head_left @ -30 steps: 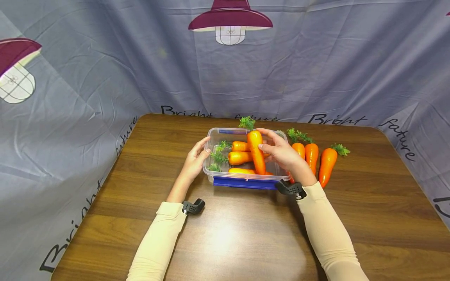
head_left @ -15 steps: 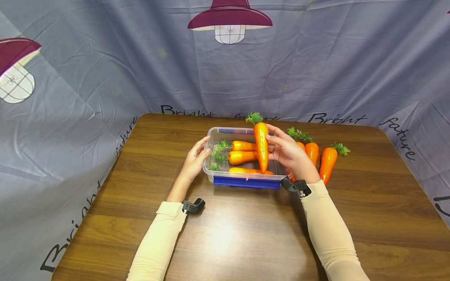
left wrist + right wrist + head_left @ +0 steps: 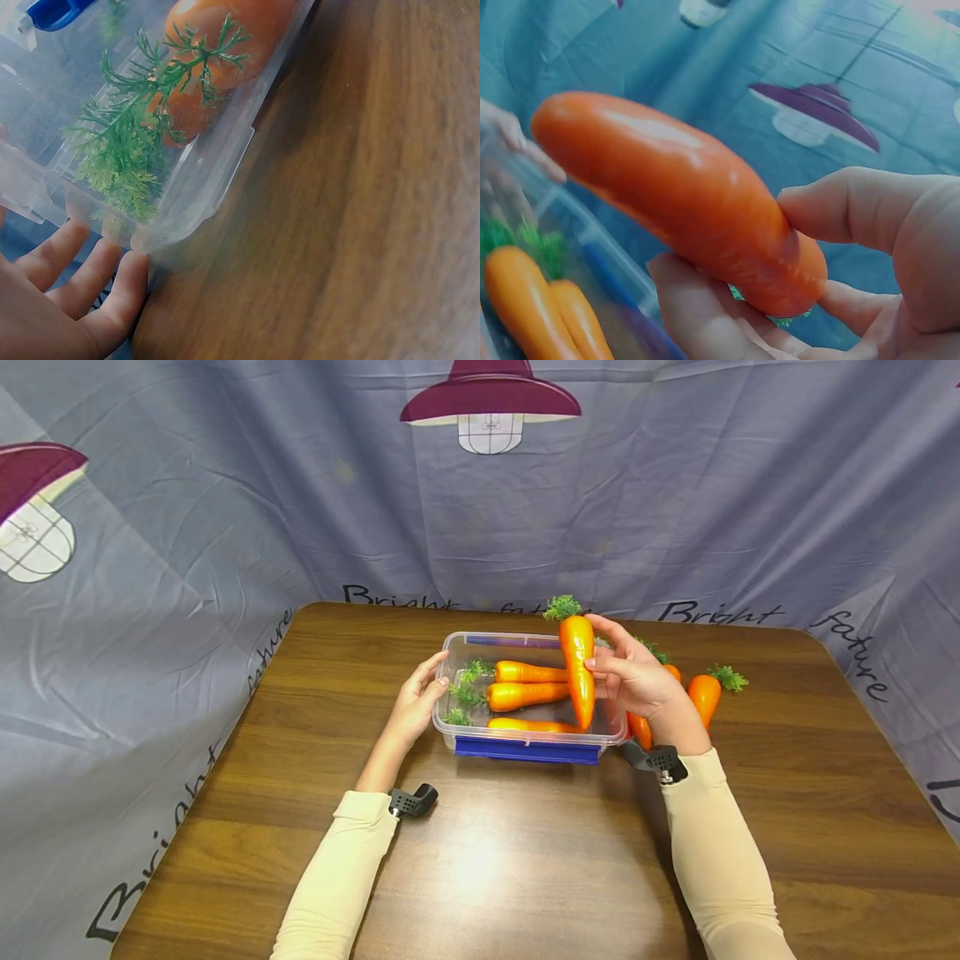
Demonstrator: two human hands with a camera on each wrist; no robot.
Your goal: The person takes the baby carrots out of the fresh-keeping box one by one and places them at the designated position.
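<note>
My right hand (image 3: 637,681) pinches an orange carrot (image 3: 577,668) with green leaves between thumb and fingers, above the right part of a clear plastic food container (image 3: 525,739). The right wrist view shows the thumb on one side of the held carrot (image 3: 675,180) and fingers on the other. My left hand (image 3: 412,702) grips the container's left end, thumb at the rim; in the left wrist view, fingertips of the left hand (image 3: 82,292) touch its outer wall. Inside lie three carrots (image 3: 525,696), their leaves toward the left end.
Right of the container, several more carrots (image 3: 703,697) lie on the wooden table (image 3: 810,793), partly hidden by my right hand and forearm. Blue clip flaps (image 3: 525,749) hang on the container's sides. A grey printed curtain (image 3: 637,510) stands behind the table.
My right hand has moved to the right and slightly up with the carrot, uncovering more of the carrots inside the container. My left hand has stayed at the container's left end.
</note>
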